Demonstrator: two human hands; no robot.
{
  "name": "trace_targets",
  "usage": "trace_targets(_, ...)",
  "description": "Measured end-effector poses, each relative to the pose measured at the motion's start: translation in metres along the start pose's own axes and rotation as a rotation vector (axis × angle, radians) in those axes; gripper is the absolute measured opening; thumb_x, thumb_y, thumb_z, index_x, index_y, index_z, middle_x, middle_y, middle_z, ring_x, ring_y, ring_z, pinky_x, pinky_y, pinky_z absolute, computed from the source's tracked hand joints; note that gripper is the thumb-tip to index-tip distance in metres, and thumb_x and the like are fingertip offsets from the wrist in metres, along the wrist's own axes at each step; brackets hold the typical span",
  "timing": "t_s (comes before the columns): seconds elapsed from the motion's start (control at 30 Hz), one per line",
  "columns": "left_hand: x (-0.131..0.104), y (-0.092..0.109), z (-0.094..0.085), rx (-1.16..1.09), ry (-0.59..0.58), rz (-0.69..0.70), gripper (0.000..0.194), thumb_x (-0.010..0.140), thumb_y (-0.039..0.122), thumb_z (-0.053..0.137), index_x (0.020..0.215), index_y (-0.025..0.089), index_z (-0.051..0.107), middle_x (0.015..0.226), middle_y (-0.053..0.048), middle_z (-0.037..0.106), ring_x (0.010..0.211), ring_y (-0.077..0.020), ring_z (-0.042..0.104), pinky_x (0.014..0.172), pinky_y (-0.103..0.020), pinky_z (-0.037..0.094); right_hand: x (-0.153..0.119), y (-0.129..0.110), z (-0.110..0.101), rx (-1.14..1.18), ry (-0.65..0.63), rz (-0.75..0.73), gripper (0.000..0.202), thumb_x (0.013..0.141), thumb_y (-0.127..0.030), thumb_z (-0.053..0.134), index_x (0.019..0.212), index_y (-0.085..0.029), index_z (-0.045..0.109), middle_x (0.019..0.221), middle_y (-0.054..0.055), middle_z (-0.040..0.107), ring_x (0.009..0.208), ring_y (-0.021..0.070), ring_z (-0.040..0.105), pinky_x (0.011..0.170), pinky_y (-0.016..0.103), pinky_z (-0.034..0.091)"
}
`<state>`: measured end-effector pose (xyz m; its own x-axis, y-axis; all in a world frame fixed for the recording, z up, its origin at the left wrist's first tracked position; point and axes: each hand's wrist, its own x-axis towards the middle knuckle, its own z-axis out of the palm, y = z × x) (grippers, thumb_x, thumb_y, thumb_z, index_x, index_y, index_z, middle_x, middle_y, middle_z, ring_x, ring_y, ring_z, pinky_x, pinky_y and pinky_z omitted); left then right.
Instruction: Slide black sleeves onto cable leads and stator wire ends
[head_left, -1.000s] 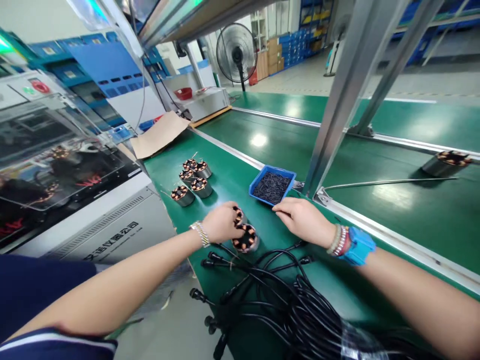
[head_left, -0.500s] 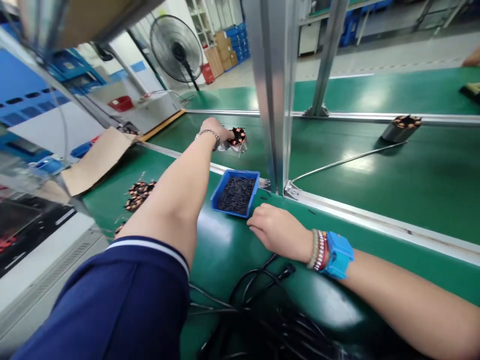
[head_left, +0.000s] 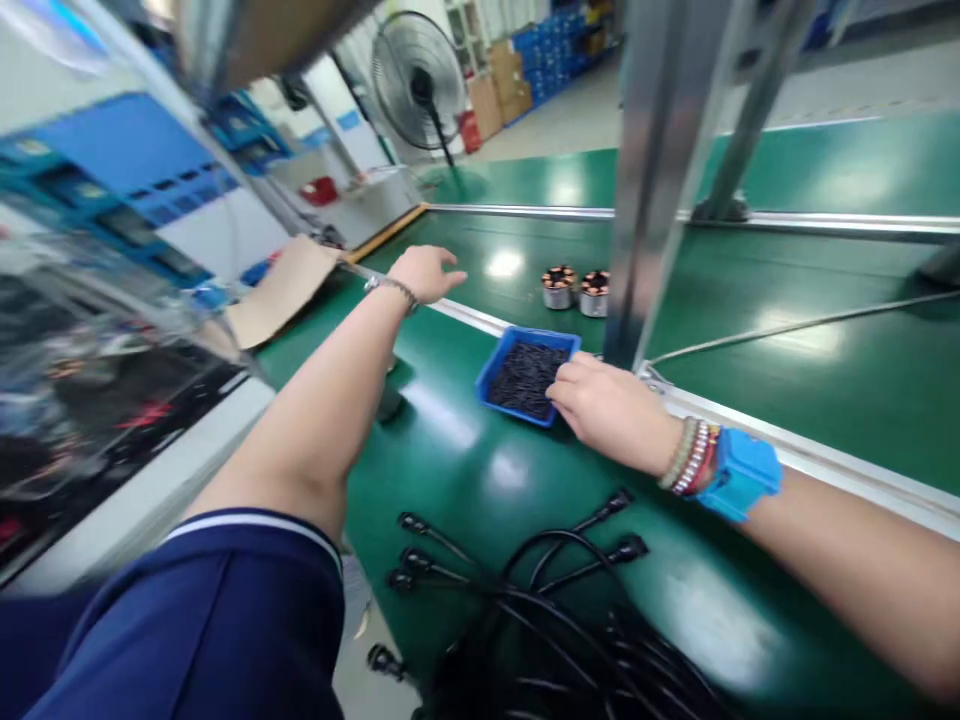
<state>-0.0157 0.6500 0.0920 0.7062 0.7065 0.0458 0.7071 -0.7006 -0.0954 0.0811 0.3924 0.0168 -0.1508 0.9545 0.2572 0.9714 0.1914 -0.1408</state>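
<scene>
My left hand (head_left: 426,274) reaches out over the metal rail of the green bench, thumb and fingers apart, holding nothing. To its right, two metal cylinders with copper windings, one (head_left: 558,288) and another (head_left: 595,294), stand side by side on the far green surface. My right hand (head_left: 600,405) is at the right edge of a blue tray (head_left: 484,385) filled with short black pieces (head_left: 525,380). Its fingers are pinched together at the tray's rim; whatever they hold, if anything, is too small to make out.
Black cables with plugs (head_left: 555,590) lie in the near foreground. A metal post (head_left: 652,190) rises right of the cylinders, and a thin rod (head_left: 795,328) slants beyond the rail. Bent cardboard (head_left: 289,290) stands at the left; a fan (head_left: 420,85) is behind.
My left hand has let go of a cylinder and moved left from it; two cylinders now show side by side. My right hand has moved onto the tray's edge. The view has shifted left.
</scene>
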Motion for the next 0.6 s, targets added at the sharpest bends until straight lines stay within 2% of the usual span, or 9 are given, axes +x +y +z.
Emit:
trace_targets(0.07, -0.049, -0.047, -0.004, 0.07, -0.017, -0.063, 0.045, 0.081, 0.042, 0.041, 0.114, 0.013, 0.049, 0.115, -0.007, 0.053, 0.107, -0.0215, 0.045, 0.091, -0.029, 0.031, 0.02, -0.001, 0.003, -0.081, -0.053, -0.047, 0.022, 0.08, -0.013, 0.043, 0.071, -0.012, 0.062, 0.076, 0.012, 0.059, 0.079, 0.0224, 0.047, 0.066, 0.032, 0.036)
trace_targets(0.13, -0.099, -0.081, 0.003, 0.103, -0.079, -0.12, 0.043, 0.079, 0.043, 0.042, 0.107, 0.014, 0.055, 0.11, -0.007, 0.057, 0.1, -0.0205, 0.049, 0.087, -0.027, 0.035, 0.039, -0.003, 0.009, -0.139, -0.124, -0.035, 0.023, 0.078, -0.01, 0.043, 0.07, -0.011, 0.064, 0.076, 0.014, 0.06, 0.08, 0.0248, 0.048, 0.061, 0.033, 0.036)
trace_targets(0.2, -0.139, -0.1, 0.017, 0.105, -0.181, -0.107, 0.04, 0.076, 0.047, 0.045, 0.101, 0.018, 0.059, 0.103, -0.005, 0.06, 0.094, -0.0193, 0.053, 0.082, -0.025, 0.037, 0.052, -0.006, 0.016, -0.166, -0.183, 0.016, 0.024, 0.076, -0.007, 0.042, 0.072, -0.01, 0.065, 0.077, 0.016, 0.062, 0.081, 0.0265, 0.049, 0.058, 0.033, 0.036)
trace_targets(0.27, -0.164, -0.106, 0.035, 0.13, -0.235, -0.04, 0.038, 0.073, 0.046, 0.049, 0.1, 0.022, 0.06, 0.107, -0.005, 0.058, 0.099, -0.021, 0.05, 0.085, -0.029, 0.036, 0.059, -0.008, 0.02, -0.177, -0.211, 0.056, 0.025, 0.076, -0.007, 0.041, 0.073, -0.009, 0.066, 0.078, 0.017, 0.063, 0.082, 0.027, 0.05, 0.058, 0.033, 0.036)
trace_targets(0.33, -0.173, -0.103, 0.049, 0.166, -0.193, -0.022, 0.035, 0.071, 0.038, 0.053, 0.101, 0.021, 0.059, 0.119, -0.009, 0.05, 0.112, -0.027, 0.039, 0.092, -0.038, 0.03, 0.061, -0.009, 0.02, -0.193, -0.213, 0.074, 0.025, 0.076, -0.007, 0.041, 0.072, -0.009, 0.067, 0.077, 0.018, 0.063, 0.083, 0.0274, 0.051, 0.058, 0.033, 0.036)
trace_targets(0.43, -0.167, -0.097, 0.058, 0.165, -0.129, -0.037, 0.024, 0.071, 0.025, 0.052, 0.09, 0.017, 0.063, 0.128, -0.011, 0.041, 0.122, -0.0319, 0.024, 0.096, -0.046, 0.02, 0.058, -0.008, 0.019, -0.225, -0.196, 0.094, 0.025, 0.075, -0.008, 0.041, 0.072, -0.009, 0.067, 0.076, 0.017, 0.063, 0.082, 0.0279, 0.051, 0.058, 0.033, 0.036)
trace_targets(0.53, -0.155, -0.089, 0.053, 0.121, -0.163, 0.018, 0.012, 0.065, 0.026, 0.058, 0.07, 0.017, 0.065, 0.121, -0.008, 0.048, 0.121, -0.0302, 0.026, 0.097, -0.043, 0.02, 0.054, -0.005, 0.016, -0.237, -0.182, 0.109, 0.026, 0.075, -0.008, 0.041, 0.072, -0.009, 0.066, 0.078, 0.018, 0.062, 0.081, 0.0272, 0.051, 0.057, 0.033, 0.037)
trace_targets(0.6, -0.155, -0.078, 0.049, 0.079, -0.217, 0.067, 0.015, 0.062, 0.032, 0.061, 0.059, 0.017, 0.062, 0.11, -0.007, 0.056, 0.114, -0.0281, 0.036, 0.095, -0.039, 0.025, 0.051, -0.005, 0.015, -0.229, -0.156, 0.115, 0.026, 0.076, -0.008, 0.04, 0.071, -0.01, 0.066, 0.079, 0.018, 0.061, 0.081, 0.0259, 0.051, 0.059, 0.033, 0.038)
